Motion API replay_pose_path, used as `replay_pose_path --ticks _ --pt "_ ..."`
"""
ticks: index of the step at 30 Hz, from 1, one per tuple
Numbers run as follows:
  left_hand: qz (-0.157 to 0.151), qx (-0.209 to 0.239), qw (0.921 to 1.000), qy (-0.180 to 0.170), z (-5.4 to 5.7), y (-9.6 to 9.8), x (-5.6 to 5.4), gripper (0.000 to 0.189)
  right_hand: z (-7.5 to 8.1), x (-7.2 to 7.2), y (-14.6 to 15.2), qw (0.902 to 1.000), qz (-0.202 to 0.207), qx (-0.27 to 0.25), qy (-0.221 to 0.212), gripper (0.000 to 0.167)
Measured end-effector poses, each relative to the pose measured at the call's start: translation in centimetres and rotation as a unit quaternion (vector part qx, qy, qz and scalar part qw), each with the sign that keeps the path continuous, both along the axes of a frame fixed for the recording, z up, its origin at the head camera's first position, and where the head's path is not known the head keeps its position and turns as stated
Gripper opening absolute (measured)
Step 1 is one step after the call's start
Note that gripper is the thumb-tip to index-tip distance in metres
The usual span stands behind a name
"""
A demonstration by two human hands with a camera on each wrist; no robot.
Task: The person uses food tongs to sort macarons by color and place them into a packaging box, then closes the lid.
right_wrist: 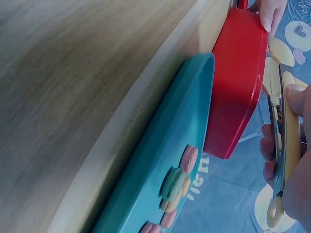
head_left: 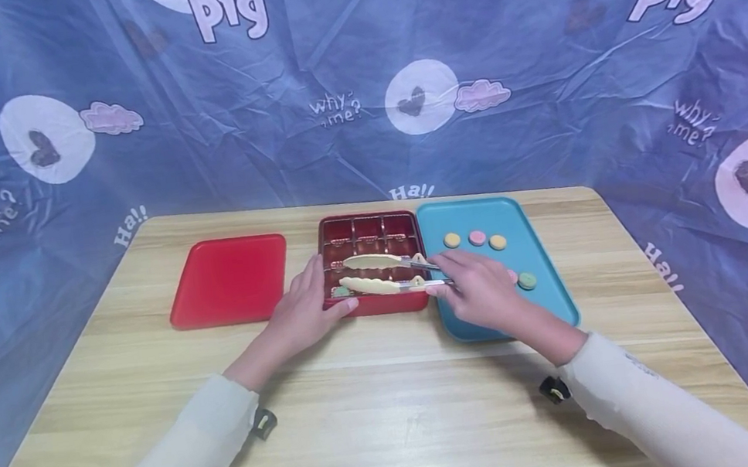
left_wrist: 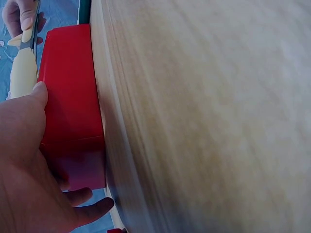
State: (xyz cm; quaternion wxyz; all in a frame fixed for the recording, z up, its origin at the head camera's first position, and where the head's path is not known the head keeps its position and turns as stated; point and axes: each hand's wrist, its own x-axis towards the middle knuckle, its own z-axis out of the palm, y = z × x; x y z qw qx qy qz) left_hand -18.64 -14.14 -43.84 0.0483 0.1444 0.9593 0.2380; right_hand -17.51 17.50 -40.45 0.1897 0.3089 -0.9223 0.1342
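Observation:
My right hand (head_left: 482,286) grips a pair of tongs (head_left: 376,285) with cream tips and metal arms. The tongs' spread tips hang over a red box (head_left: 390,304) with a divided clear insert. A green macaron (head_left: 341,292) sits in the box's front left compartment, near the lower tip. My left hand (head_left: 301,309) rests against the box's front left corner, thumb along the front rim and fingers, fairly straight, by the left side. Several pink, yellow and green macarons (right_wrist: 173,184) lie on the blue tray (right_wrist: 146,167); my right hand partly hides some in the head view.
A flat red lid (head_left: 229,281) lies on the wooden table (head_left: 369,421) left of the box. The blue tray stands right beside the box on the other side. Behind the table hangs a blue printed cloth (head_left: 338,59).

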Motion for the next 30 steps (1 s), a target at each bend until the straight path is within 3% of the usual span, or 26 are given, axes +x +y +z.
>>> replay_pose_path --ticks 16,24,30 --pt "0.004 0.002 1.0000 -0.004 0.0 0.0 0.0 0.110 0.6 1.6 3.6 0.9990 -0.033 -0.026 -0.015 0.056" --pt "0.003 0.005 0.9999 -0.008 -0.2 0.0 0.0 0.109 1.1 3.4 6.9 0.9964 -0.084 -0.011 -0.002 0.055" --pt "0.010 0.014 0.9996 -0.022 -0.1 0.0 0.0 0.110 1.4 4.8 10.0 0.9919 -0.124 -0.015 -0.026 0.055"
